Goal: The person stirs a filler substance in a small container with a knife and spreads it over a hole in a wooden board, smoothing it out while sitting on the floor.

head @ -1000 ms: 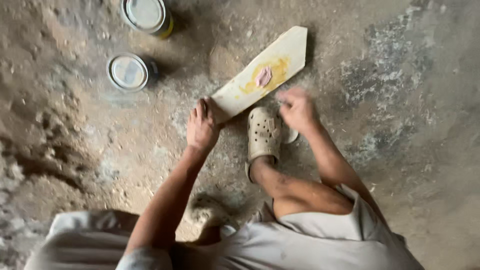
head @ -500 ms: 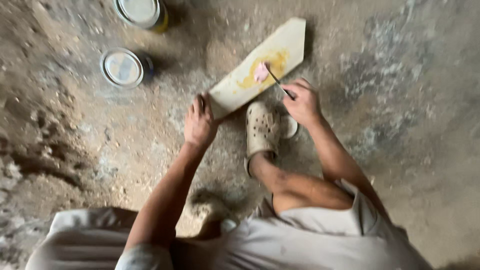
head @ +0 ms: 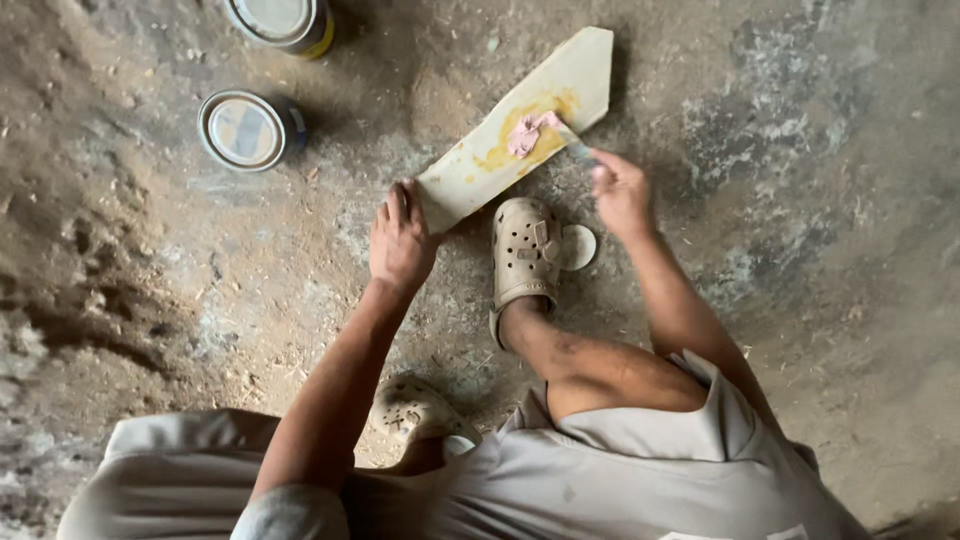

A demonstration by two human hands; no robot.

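Note:
A pale wooden board lies on the concrete floor, smeared yellow in the middle with a pink lump of putty on it. My left hand presses flat on the board's near end. My right hand grips a putty knife whose blade touches the pink putty. My foot in a beige clog rests just below the board, between both hands.
Two lidded tins stand at the upper left: one tin nearer, another yellow-sided tin at the top edge. A small round lid lies beside the clog. A second clog shows under my left arm. Dusty floor all around.
My right hand has lifted from the floor beside the clog and brought the putty knife onto the pink putty. The left hand stays on the board's end.

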